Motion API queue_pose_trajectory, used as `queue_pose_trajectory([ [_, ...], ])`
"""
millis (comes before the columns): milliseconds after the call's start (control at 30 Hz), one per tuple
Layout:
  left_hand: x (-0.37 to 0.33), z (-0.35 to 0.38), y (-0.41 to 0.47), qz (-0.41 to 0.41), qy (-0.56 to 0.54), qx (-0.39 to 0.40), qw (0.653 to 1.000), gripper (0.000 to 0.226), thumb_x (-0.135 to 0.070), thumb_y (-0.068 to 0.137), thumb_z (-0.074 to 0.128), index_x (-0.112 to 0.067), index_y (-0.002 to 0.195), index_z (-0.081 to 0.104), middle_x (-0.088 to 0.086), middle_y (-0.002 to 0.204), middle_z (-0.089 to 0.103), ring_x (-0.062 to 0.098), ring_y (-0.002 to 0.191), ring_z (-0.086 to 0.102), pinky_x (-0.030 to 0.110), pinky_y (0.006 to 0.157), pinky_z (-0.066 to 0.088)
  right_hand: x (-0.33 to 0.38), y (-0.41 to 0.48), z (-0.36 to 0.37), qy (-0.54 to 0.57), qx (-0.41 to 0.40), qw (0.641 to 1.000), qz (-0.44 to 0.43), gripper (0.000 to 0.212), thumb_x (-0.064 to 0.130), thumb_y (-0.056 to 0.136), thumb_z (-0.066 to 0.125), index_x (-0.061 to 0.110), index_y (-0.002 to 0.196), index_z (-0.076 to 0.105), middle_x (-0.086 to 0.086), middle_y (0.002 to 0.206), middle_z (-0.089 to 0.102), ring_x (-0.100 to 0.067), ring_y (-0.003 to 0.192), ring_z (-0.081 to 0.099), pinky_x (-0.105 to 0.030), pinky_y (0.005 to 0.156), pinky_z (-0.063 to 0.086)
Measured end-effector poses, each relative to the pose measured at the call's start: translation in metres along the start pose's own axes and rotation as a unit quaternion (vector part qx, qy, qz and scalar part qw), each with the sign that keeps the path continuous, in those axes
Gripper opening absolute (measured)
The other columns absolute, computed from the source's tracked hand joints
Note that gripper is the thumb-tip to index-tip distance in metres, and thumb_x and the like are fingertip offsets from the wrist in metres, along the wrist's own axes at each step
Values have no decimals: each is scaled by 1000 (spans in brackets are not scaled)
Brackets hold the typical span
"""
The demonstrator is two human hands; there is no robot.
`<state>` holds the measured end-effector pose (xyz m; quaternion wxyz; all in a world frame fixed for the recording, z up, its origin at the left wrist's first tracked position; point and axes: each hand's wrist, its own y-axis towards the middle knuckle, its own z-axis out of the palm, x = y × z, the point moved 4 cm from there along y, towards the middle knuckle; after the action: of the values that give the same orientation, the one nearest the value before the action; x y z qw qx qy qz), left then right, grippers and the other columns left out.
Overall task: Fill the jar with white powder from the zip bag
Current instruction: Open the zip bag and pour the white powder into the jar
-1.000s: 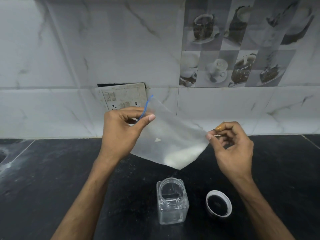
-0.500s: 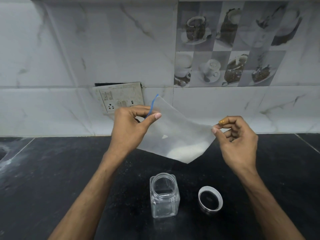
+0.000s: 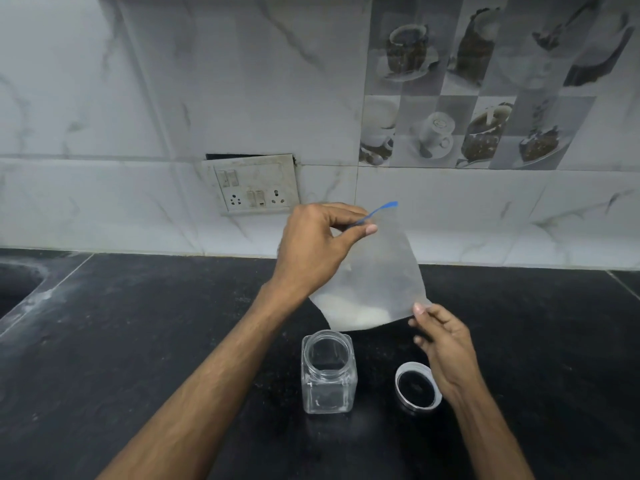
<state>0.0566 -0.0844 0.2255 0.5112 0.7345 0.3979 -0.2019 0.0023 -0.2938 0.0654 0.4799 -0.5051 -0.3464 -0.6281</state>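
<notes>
A clear zip bag (image 3: 381,271) with a blue zip strip hangs almost upright over the black counter, white powder (image 3: 356,315) settled in its bottom. My left hand (image 3: 311,251) pinches the bag's top by the blue strip. My right hand (image 3: 443,344) holds the bag's lower right corner with thumb and fingertips. Directly below the bag stands an open, square clear jar (image 3: 329,372), which looks empty. Its white-rimmed lid (image 3: 417,389) lies upside down on the counter to the jar's right, partly under my right wrist.
The black stone counter (image 3: 156,341) runs to a marble-tiled wall. A switch and socket plate (image 3: 256,183) is on the wall behind my left hand. A sink edge (image 3: 20,282) shows at the far left.
My right hand has dropped with the bag's corner, down toward the jar. The bag has swung from a slanted spread to hanging nearly upright, and the powder has slid to its bottom.
</notes>
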Motion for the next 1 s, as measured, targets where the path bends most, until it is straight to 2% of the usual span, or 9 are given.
queue_pose_trajectory([
  [67, -1, -5, -3, -6, -1, 0, 1000, 8, -24, 80, 78, -18, 86, 80, -12, 91, 76, 1, 85, 71, 34, 82, 58, 5, 0, 3, 11, 0, 1000, -9, 39, 48, 59, 87, 20, 81, 72, 8, 72, 69, -4, 67, 60, -14, 51, 43],
  [133, 0, -12, -7, -12, -7, 2, 1000, 8, -22, 80, 79, -17, 86, 80, -14, 88, 75, -1, 87, 70, 28, 83, 57, 15, 0, 6, -5, 0, 1000, -23, 6, 23, 85, 70, 19, 83, 67, 7, 71, 70, -6, 62, 59, -15, 49, 42],
  [200, 1, -19, -11, -12, -16, 2, 1000, 7, -20, 80, 78, -17, 86, 80, -17, 87, 73, -3, 88, 70, 22, 82, 55, 25, 3, 6, -44, -2, 998, -48, 12, 14, 96, 59, 19, 86, 62, 4, 78, 73, -7, 55, 64, -16, 46, 43],
  [333, 5, -27, -20, -24, -41, -14, 999, 9, -18, 81, 78, -21, 89, 78, -21, 86, 71, -6, 88, 69, 12, 77, 50, 53, 6, 6, -94, -20, 989, -109, 8, 22, 100, 54, 22, 92, 57, 2, 93, 71, -13, 59, 72, -17, 47, 50],
  [533, 27, -22, -40, -60, -58, -9, 996, 14, -18, 82, 77, -24, 94, 76, -18, 91, 72, -7, 96, 67, 14, 80, 52, 73, 6, -4, -168, -37, 971, -167, 12, 25, 99, 56, 30, 89, 57, -2, 76, 68, -16, 60, 72, -19, 56, 55],
  [667, 43, -11, -57, -82, -68, 8, 994, 18, -16, 82, 76, -21, 100, 75, -10, 98, 74, 1, 101, 69, 30, 94, 55, 72, 4, -16, -209, -58, 960, -177, 10, 26, 98, 57, 29, 89, 57, -4, 72, 69, -18, 61, 72, -24, 59, 55],
  [733, 50, -6, -66, -94, -74, 10, 993, 19, -17, 83, 75, -22, 102, 74, -9, 100, 74, 2, 102, 69, 33, 96, 54, 71, 2, -20, -225, -67, 954, -184, 5, 26, 98, 58, 24, 94, 58, -4, 71, 69, -18, 61, 73, -24, 60, 56],
  [833, 54, -1, -76, -103, -81, 14, 991, 20, -16, 84, 74, -21, 103, 73, -10, 101, 73, 0, 103, 68, 29, 94, 55, 73, -4, -24, -251, -78, 946, -191, 13, 24, 99, 57, 12, 103, 59, -6, 74, 71, -15, 61, 72, -20, 59, 56],
  [1000, 56, 2, -85, -117, -106, 21, 987, 22, -12, 83, 74, -22, 103, 72, -17, 98, 71, -4, 100, 67, 20, 90, 54, 83, -15, -23, -278, -80, 937, -196, 13, 20, 99, 57, 8, 101, 60, -7, 72, 71, -8, 57, 70, -11, 57, 52],
])
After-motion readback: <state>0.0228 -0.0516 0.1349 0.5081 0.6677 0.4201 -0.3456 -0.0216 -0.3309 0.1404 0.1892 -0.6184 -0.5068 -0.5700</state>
